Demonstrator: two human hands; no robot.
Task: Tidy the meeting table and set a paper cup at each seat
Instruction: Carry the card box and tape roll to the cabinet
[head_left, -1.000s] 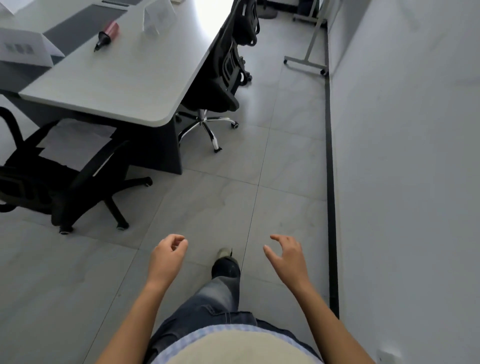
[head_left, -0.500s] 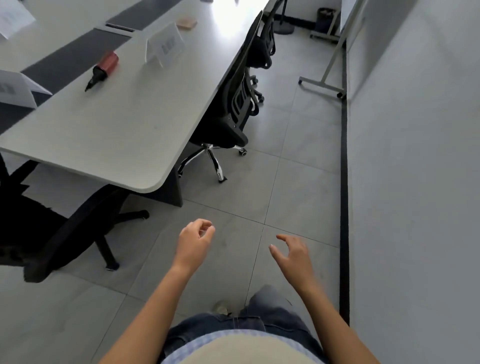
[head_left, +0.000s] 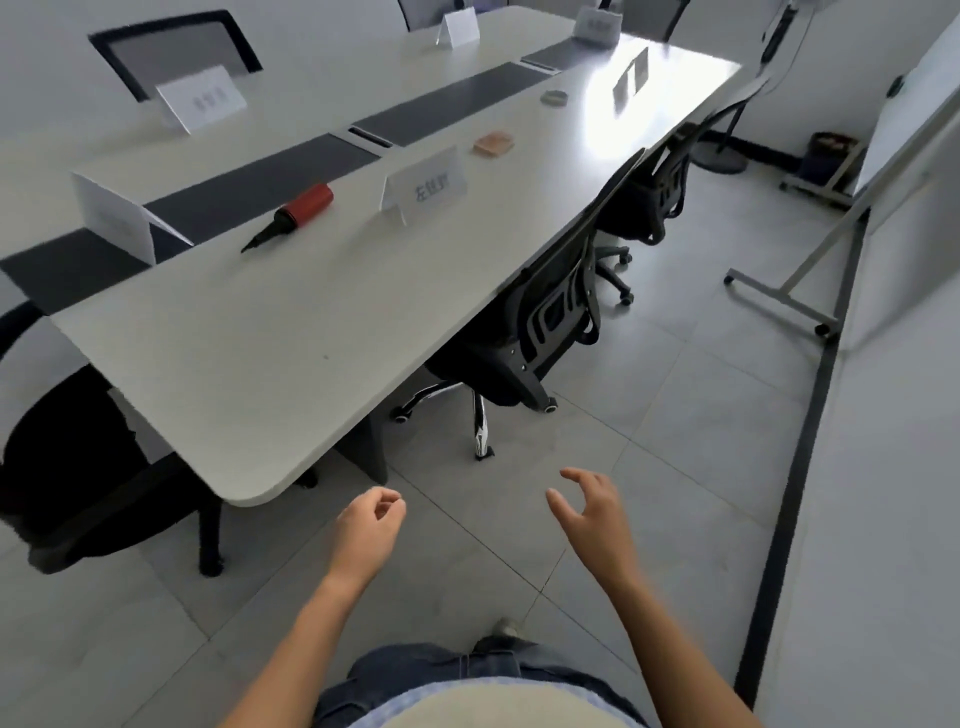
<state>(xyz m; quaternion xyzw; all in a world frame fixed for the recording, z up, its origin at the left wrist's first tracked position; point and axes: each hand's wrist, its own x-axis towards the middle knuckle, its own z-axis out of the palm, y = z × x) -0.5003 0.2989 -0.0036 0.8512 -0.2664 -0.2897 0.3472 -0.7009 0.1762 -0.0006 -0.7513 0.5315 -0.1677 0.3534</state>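
The long white meeting table (head_left: 291, 364) stretches away from its near rounded corner. On it lie a red and black hand pump (head_left: 293, 215), a small tan pad (head_left: 493, 143) and a small grey object (head_left: 554, 97). White name cards stand along it, one near the pump (head_left: 423, 189). My left hand (head_left: 366, 535) hangs over the floor by the table corner, fingers loosely curled, holding nothing. My right hand (head_left: 592, 514) is beside it with fingers spread and relaxed, empty. No paper cup is in view.
Black office chairs are tucked at the table's right side (head_left: 545, 332) (head_left: 654, 197) and one stands at the near end (head_left: 88, 467). A whiteboard stand on castors (head_left: 810, 270) leans by the right wall. Grey tiled floor runs between chairs and wall.
The view has lifted and advanced along the table's right side, bringing more of the tabletop and far chairs into sight. Both hands stay empty and have risen slightly.
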